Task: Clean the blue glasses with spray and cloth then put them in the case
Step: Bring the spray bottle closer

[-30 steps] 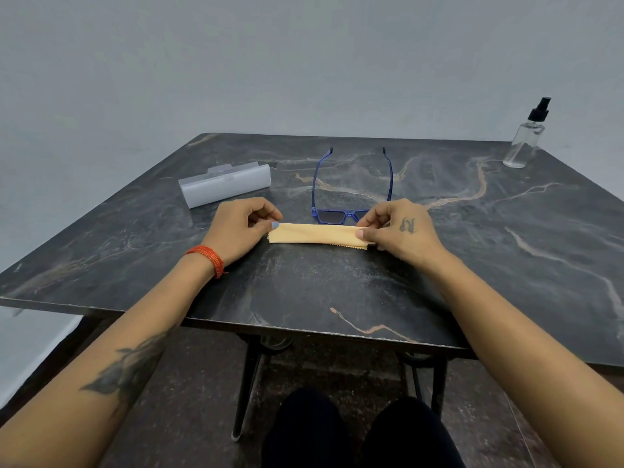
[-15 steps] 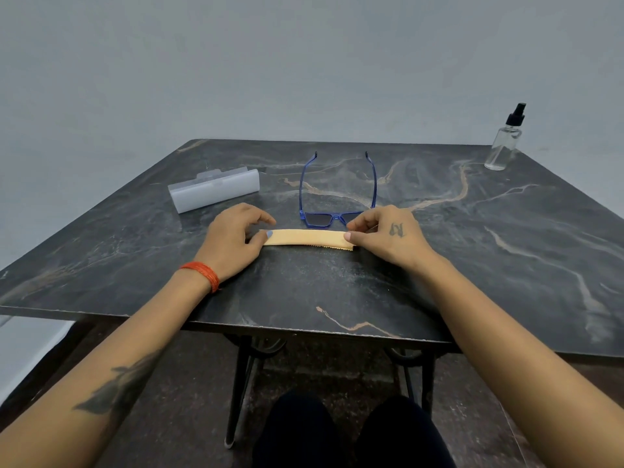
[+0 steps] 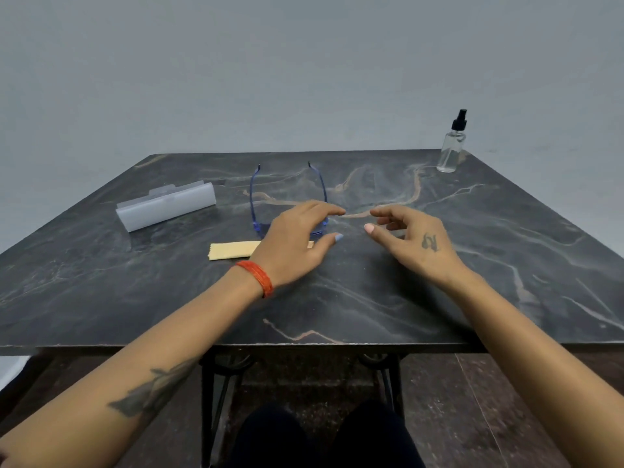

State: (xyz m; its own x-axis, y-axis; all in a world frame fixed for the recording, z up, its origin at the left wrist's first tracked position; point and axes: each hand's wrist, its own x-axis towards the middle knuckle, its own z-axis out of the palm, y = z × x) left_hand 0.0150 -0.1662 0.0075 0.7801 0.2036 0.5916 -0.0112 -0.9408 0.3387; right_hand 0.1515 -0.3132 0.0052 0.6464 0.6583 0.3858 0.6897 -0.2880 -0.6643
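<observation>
Both hands hover empty, fingers loosely spread: left hand (image 3: 293, 241) over the blue glasses (image 3: 258, 211), right hand (image 3: 410, 239) beside. Cloth (image 3: 233, 250) lies before them. Next, I reckon: fetch the far spray bottle (image 3: 451, 146).

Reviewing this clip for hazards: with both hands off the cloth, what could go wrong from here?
1. The left hand hovers over the front of the blue glasses; it could smudge the lenses.
2. The spray bottle stands upright at the table's far right corner, where a hasty reach by the right hand might tip it.
</observation>
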